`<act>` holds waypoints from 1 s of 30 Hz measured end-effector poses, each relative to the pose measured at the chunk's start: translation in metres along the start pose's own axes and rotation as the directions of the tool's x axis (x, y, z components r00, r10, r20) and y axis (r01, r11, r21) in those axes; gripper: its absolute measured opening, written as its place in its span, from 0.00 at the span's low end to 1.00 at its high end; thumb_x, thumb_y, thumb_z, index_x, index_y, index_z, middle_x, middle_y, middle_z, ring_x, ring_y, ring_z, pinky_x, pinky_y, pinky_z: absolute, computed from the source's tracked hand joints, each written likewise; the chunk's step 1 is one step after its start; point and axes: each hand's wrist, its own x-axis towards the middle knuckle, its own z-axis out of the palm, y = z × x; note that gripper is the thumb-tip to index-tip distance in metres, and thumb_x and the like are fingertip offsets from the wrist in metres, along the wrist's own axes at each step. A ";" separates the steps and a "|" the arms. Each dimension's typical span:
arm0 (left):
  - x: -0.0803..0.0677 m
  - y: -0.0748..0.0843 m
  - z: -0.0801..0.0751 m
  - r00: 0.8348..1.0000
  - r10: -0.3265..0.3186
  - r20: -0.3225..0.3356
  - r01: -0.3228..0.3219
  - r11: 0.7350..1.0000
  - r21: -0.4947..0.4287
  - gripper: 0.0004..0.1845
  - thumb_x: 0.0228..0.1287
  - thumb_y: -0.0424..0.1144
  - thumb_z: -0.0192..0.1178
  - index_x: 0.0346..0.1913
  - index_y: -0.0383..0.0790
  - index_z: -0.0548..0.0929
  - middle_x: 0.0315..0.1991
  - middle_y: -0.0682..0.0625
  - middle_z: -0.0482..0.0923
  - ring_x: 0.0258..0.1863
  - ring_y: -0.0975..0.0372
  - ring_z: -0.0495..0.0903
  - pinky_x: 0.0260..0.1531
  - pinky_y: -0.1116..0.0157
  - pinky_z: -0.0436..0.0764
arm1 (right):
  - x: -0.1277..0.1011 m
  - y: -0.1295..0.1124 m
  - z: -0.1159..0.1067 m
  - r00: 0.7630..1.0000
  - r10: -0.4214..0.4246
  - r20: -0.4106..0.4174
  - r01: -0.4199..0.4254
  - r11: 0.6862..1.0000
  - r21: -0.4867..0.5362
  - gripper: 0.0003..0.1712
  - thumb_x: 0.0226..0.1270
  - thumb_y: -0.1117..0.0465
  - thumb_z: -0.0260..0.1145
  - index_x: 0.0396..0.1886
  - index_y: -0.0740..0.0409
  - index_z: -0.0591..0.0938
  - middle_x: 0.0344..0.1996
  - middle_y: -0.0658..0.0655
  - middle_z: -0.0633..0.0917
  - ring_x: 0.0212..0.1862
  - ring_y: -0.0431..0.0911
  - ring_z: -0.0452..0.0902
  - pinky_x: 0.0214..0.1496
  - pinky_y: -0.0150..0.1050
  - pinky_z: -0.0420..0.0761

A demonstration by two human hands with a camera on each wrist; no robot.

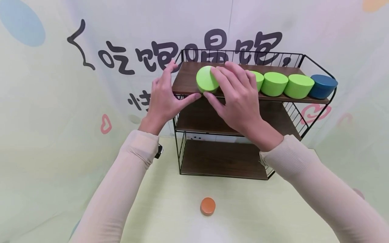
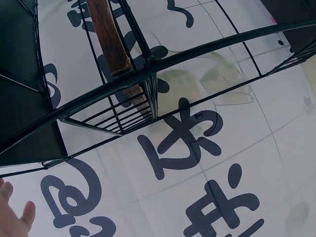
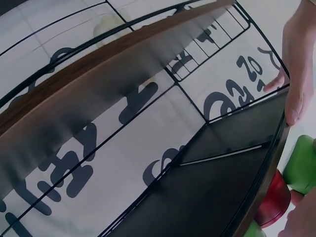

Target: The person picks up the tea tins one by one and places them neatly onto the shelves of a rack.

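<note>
In the head view my right hand (image 1: 238, 96) pinches a round green tin (image 1: 205, 79) at the left part of the top shelf (image 1: 186, 76). Its thumb is at the tin's lower edge and its fingers lie over the right side. The tin's lid tilts toward me. My left hand (image 1: 164, 96) is spread at the shelf's left front corner, thumb stretched along the front edge near the tin, holding nothing. A red tin (image 3: 274, 200) shows beside the green one in the right wrist view; my right hand hides it in the head view.
More green tins (image 1: 275, 84) and a blue tin (image 1: 323, 86) line the top shelf to the right. The black wire rack has lower brown shelves (image 1: 218, 158). An orange tin (image 1: 208, 206) sits on the pale tabletop (image 1: 170, 206) in front. Behind hangs a printed cloth (image 1: 121, 27).
</note>
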 end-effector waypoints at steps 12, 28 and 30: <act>-0.001 -0.001 0.001 1.000 0.009 -0.007 -0.009 1.000 -0.007 0.56 0.48 0.65 0.73 0.73 0.37 0.62 0.72 0.47 0.66 0.69 0.59 0.66 0.67 0.54 0.60 | 0.010 0.000 0.008 0.986 0.095 0.138 -0.090 0.995 -0.041 0.29 0.71 0.46 0.64 0.61 0.62 0.79 0.53 0.61 0.84 0.65 0.57 0.66 0.64 0.54 0.62; -0.001 -0.001 0.001 1.000 0.014 -0.015 -0.014 1.000 -0.005 0.57 0.48 0.65 0.72 0.74 0.36 0.61 0.71 0.46 0.67 0.69 0.60 0.66 0.67 0.55 0.60 | 0.012 0.001 0.014 0.957 0.168 0.238 -0.147 0.984 -0.101 0.29 0.72 0.44 0.58 0.59 0.62 0.80 0.55 0.62 0.81 0.70 0.57 0.62 0.67 0.53 0.60; 0.000 -0.001 0.001 1.000 0.014 -0.015 -0.014 1.000 -0.006 0.57 0.48 0.65 0.72 0.74 0.36 0.61 0.71 0.46 0.67 0.69 0.60 0.66 0.67 0.55 0.60 | 0.012 0.001 0.014 0.958 0.167 0.233 -0.147 0.984 -0.101 0.29 0.71 0.44 0.58 0.59 0.62 0.80 0.55 0.62 0.82 0.70 0.57 0.63 0.67 0.53 0.60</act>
